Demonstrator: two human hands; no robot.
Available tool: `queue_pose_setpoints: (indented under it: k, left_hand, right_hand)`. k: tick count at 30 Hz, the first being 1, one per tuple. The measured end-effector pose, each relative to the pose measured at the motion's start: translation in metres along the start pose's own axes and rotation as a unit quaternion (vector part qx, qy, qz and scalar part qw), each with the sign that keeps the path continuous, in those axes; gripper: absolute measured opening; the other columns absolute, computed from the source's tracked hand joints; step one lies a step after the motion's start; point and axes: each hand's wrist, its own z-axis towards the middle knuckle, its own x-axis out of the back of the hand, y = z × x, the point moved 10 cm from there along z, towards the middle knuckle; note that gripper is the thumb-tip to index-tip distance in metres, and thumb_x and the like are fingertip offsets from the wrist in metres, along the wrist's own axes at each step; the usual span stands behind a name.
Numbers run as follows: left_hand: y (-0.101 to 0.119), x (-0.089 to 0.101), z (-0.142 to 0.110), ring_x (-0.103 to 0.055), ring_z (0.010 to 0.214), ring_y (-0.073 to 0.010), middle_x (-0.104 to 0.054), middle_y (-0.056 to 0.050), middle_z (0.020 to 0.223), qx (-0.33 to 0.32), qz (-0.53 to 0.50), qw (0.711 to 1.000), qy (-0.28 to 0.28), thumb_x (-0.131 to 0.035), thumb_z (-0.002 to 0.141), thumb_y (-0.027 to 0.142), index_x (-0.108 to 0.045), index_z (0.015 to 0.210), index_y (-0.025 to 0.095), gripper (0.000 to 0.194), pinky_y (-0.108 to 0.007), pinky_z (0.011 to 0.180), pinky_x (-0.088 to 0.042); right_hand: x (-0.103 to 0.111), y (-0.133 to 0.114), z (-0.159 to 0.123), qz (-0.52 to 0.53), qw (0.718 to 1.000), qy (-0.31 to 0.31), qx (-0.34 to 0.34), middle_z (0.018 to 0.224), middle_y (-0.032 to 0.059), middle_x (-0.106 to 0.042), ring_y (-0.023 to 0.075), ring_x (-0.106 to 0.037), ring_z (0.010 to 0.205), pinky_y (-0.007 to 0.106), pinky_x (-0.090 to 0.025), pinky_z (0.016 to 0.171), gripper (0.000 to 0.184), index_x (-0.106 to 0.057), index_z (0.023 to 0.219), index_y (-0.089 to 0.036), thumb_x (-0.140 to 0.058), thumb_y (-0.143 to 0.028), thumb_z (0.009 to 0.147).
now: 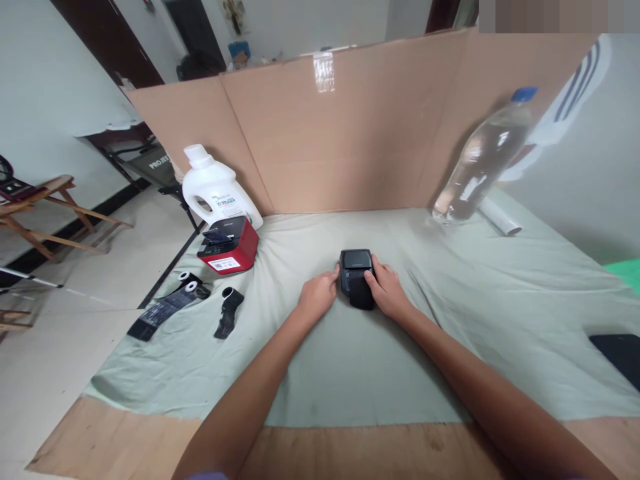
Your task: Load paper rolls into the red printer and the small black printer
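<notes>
A small black box-shaped device with a black strip hanging from its front sits on the pale green cloth at the table's middle. My left hand rests against the device's left side, fingers curled on it. My right hand grips its right side, fingers pressed on the black strip.
A red and black printer and a white jug stand at the back left. Two black ribbon rolls lie near them. A clear water bottle and a white roll are at the back right. A cardboard screen walls the back. A dark flat object lies at the right edge.
</notes>
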Motion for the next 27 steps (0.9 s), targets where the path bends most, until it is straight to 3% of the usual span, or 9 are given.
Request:
queue_pose_setpoints:
  k: [5, 8, 12, 15, 17, 20, 23, 25, 27]
  left_hand:
    - [-0.018, 0.001, 0.013, -0.066, 0.119, -0.0263, -0.07, -0.007, 0.133, 0.03, -0.219, 0.975, 0.013, -0.045, 0.099, 0.025, -0.064, 0.14, 0.024, 0.046, -0.041, 0.102, -0.051]
    - [-0.018, 0.015, 0.028, -0.063, 0.126, -0.0238, -0.06, -0.011, 0.147, 0.009, -0.306, 0.951, 0.043, -0.054, 0.095, 0.027, -0.055, 0.149, 0.019, 0.054, -0.038, 0.107, -0.049]
    - [0.004, 0.022, 0.045, -0.048, 0.144, -0.0219, -0.051, -0.004, 0.156, -0.072, -0.339, 0.937, -0.033, -0.063, 0.087, 0.02, -0.054, 0.149, 0.029, 0.064, -0.036, 0.116, -0.042]
    - [0.009, 0.028, 0.055, -0.053, 0.139, -0.0249, -0.059, -0.005, 0.148, -0.092, -0.378, 0.919, -0.063, -0.069, 0.085, 0.027, -0.064, 0.139, 0.03, 0.054, -0.039, 0.112, -0.046]
    - [0.006, 0.029, 0.065, -0.061, 0.13, -0.0261, -0.066, -0.008, 0.14, -0.068, -0.406, 0.909, -0.061, -0.066, 0.09, 0.038, -0.067, 0.135, 0.027, 0.047, -0.038, 0.104, -0.052]
    - [-0.006, 0.031, 0.084, -0.071, 0.107, -0.0246, -0.075, -0.012, 0.118, 0.026, -0.376, 0.926, -0.001, -0.05, 0.1, 0.043, -0.072, 0.124, 0.019, 0.04, -0.036, 0.089, -0.056]
    - [-0.008, 0.041, 0.089, -0.07, 0.1, -0.0232, -0.073, -0.014, 0.114, 0.089, -0.307, 0.942, 0.103, -0.054, 0.099, 0.032, -0.072, 0.114, 0.012, 0.031, -0.037, 0.093, -0.052]
    - [-0.005, 0.053, 0.081, -0.064, 0.109, -0.0228, -0.068, -0.016, 0.122, 0.098, -0.268, 0.942, 0.178, -0.057, 0.097, 0.026, -0.068, 0.115, 0.012, 0.026, -0.037, 0.101, -0.047]
    - [0.009, 0.067, 0.069, -0.061, 0.111, -0.0219, -0.066, -0.013, 0.119, 0.051, -0.189, 0.953, 0.23, -0.058, 0.095, 0.024, -0.068, 0.111, 0.015, 0.021, -0.036, 0.103, -0.045]
  right_hand:
    - [0.001, 0.001, 0.0, 0.014, 1.0, 0.001, -0.003, 0.144, 0.0179, -0.058, 0.0325, -0.05, 0.129, 0.05, -0.035, 0.11, 0.066, -0.035, 0.158, -0.012, -0.021, -0.045, 0.103]
    - [0.004, 0.002, 0.0, 0.027, 1.0, 0.008, 0.0, 0.139, 0.0164, -0.062, 0.0308, -0.053, 0.125, 0.047, -0.037, 0.108, 0.063, -0.038, 0.158, -0.013, -0.021, -0.039, 0.103]
    - [0.004, 0.0, 0.0, 0.019, 1.0, 0.005, 0.009, 0.137, 0.0183, -0.063, 0.032, -0.054, 0.123, 0.047, -0.04, 0.106, 0.064, -0.037, 0.157, -0.01, -0.023, -0.036, 0.101]
    - [0.004, 0.0, 0.0, 0.017, 1.0, -0.001, 0.009, 0.137, 0.017, -0.063, 0.0318, -0.054, 0.123, 0.047, -0.04, 0.106, 0.063, -0.036, 0.158, -0.012, -0.023, -0.036, 0.101]
    - [0.004, -0.001, 0.0, 0.017, 1.0, -0.004, 0.007, 0.137, 0.0155, -0.063, 0.0313, -0.053, 0.124, 0.047, -0.039, 0.106, 0.062, -0.036, 0.158, -0.015, -0.024, -0.035, 0.101]
    - [0.003, -0.001, 0.0, 0.021, 1.0, -0.01, 0.004, 0.139, 0.0152, -0.062, 0.0315, -0.053, 0.125, 0.048, -0.038, 0.106, 0.061, -0.035, 0.158, -0.015, -0.024, -0.034, 0.102]
    - [0.003, 0.0, -0.001, 0.03, 0.999, -0.011, 0.006, 0.143, 0.0153, -0.06, 0.0316, -0.052, 0.127, 0.048, -0.038, 0.107, 0.061, -0.035, 0.158, -0.015, -0.024, -0.036, 0.102]
    - [0.003, 0.0, -0.002, 0.036, 0.999, -0.009, 0.008, 0.142, 0.0154, -0.061, 0.0318, -0.052, 0.127, 0.048, -0.037, 0.108, 0.061, -0.036, 0.158, -0.015, -0.024, -0.037, 0.102]
    - [0.003, 0.001, -0.002, 0.04, 0.999, -0.005, 0.009, 0.141, 0.0161, -0.061, 0.0324, -0.052, 0.127, 0.049, -0.037, 0.107, 0.061, -0.037, 0.157, -0.014, -0.024, -0.039, 0.103]
